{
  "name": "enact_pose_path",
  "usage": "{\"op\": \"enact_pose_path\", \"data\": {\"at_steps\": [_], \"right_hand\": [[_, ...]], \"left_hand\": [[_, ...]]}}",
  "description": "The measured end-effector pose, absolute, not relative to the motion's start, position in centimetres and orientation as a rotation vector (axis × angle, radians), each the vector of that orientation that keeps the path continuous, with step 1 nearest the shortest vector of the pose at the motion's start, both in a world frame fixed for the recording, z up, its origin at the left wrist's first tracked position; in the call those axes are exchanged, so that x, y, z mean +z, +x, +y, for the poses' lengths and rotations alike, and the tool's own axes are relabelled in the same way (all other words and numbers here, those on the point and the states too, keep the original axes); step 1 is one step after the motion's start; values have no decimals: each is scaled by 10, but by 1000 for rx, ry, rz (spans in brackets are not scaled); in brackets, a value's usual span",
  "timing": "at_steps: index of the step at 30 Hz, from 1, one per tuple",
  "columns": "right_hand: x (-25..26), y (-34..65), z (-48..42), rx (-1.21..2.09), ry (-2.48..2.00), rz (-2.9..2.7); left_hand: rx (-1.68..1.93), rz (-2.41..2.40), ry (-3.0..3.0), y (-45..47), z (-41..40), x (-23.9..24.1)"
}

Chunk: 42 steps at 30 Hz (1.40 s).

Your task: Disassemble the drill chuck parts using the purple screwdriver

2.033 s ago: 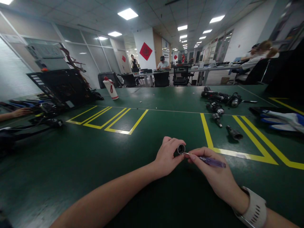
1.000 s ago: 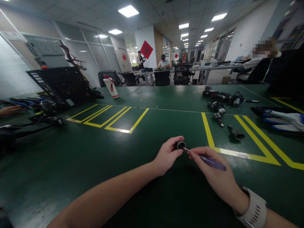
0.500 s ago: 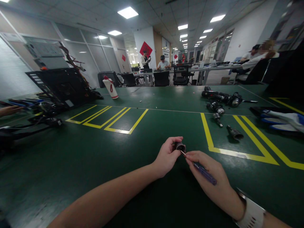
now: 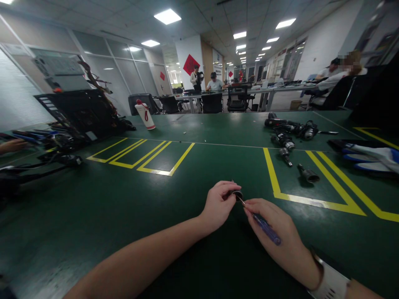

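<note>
My left hand (image 4: 218, 204) is closed round a small black cylindrical part (image 4: 237, 194) with a metal rim, held just above the green table (image 4: 124, 207). My right hand (image 4: 274, 236) pinches a small screwdriver with a purple handle (image 4: 264, 228); its thin metal tip meets the open end of the part. A white band sits on my right wrist. Both hands are close together near the table's front middle.
Several black tool parts (image 4: 288, 137) lie at the right inside yellow lines. A white bottle (image 4: 145, 115) stands at the back left beside a black case (image 4: 77, 114) and cables. Another person's hand (image 4: 12, 145) rests at the far left. People sit at desks behind.
My left hand has turned the cylindrical part so its open end faces more toward me and down. The screwdriver handle has swung lower, toward me, tip still at the part.
</note>
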State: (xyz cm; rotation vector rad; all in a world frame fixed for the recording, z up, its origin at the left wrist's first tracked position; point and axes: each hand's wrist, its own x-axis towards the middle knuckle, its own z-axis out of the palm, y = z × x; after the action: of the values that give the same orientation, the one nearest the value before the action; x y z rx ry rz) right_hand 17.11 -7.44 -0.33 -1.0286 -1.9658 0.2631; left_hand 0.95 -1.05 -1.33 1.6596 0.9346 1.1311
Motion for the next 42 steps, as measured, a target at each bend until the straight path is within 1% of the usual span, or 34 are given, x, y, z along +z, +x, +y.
{"op": "enact_pose_path", "data": {"at_steps": [4, 11, 18, 23, 42], "right_hand": [[-4, 172, -75, 251, -1035, -1970], [-6, 175, -74, 261, -1045, -2009], [-4, 174, -74, 227, -1022, -2033], [-3, 173, -74, 175, -999, -2040], [3, 173, -76, 55, -964, -2029]], "left_hand": [[1131, 948, 1654, 9, -10, -13], [1107, 945, 1471, 11, -12, -11], [1170, 941, 1510, 10, -10, -15], [1221, 959, 1434, 14, -9, -15], [1187, 935, 1447, 11, -10, -17]]}}
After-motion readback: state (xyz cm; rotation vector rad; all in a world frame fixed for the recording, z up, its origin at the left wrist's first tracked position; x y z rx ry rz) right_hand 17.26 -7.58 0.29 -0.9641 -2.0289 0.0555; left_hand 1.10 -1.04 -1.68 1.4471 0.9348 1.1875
